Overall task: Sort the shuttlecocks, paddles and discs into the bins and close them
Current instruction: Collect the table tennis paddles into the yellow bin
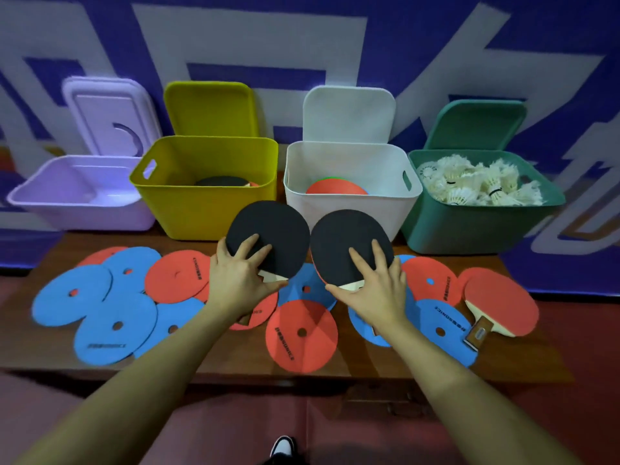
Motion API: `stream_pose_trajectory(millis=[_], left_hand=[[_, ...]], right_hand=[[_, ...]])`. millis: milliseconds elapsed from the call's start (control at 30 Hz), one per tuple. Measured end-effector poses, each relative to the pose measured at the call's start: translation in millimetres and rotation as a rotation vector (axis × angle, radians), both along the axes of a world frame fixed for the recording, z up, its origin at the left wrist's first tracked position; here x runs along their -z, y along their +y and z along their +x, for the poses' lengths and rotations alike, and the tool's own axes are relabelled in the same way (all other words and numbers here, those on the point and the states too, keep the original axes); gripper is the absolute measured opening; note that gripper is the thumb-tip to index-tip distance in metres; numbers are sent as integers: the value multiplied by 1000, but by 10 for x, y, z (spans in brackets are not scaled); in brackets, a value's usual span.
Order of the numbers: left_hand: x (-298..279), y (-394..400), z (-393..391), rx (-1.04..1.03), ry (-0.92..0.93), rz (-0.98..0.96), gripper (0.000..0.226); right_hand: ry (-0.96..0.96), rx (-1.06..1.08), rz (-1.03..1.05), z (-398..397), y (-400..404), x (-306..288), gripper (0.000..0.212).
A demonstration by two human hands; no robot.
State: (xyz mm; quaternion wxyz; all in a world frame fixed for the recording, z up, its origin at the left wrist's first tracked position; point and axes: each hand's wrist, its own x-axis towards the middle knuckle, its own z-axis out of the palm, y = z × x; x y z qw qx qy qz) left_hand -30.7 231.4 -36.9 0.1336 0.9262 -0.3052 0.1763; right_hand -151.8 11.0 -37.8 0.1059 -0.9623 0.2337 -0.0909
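My left hand [240,273] grips a black-faced paddle [271,229] by its neck, raised in front of the yellow bin [188,209]. My right hand [372,283] holds a second black-faced paddle [349,239] the same way, in front of the white bin [385,209]. The yellow bin holds a paddle [221,181]; the white bin holds discs [335,189]. The green bin [469,229] is full of white shuttlecocks [476,182]. Several blue and red discs [302,330] lie spread over the table. A red-faced paddle [503,303] lies at the right.
A purple bin [67,209] stands open at the far left. All the lids stand upright behind the bins against a blue and white wall. The brown table's [369,364] front edge runs near me; a shoe [283,446] shows below.
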Motion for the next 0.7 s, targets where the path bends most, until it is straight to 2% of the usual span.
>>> stream_pose_trajectory(millis=[333, 467, 700], left_hand=[[-757, 240, 404, -91, -160, -38, 81], [-965, 318, 913, -89, -195, 9, 86], [-1140, 394, 2004, 29, -222, 147, 89]], right_hand=[[-150, -141, -48, 665, 55, -701, 87], [-210, -198, -169, 1135, 85, -926, 91], [-162, -190, -175, 2114, 229, -1062, 93]])
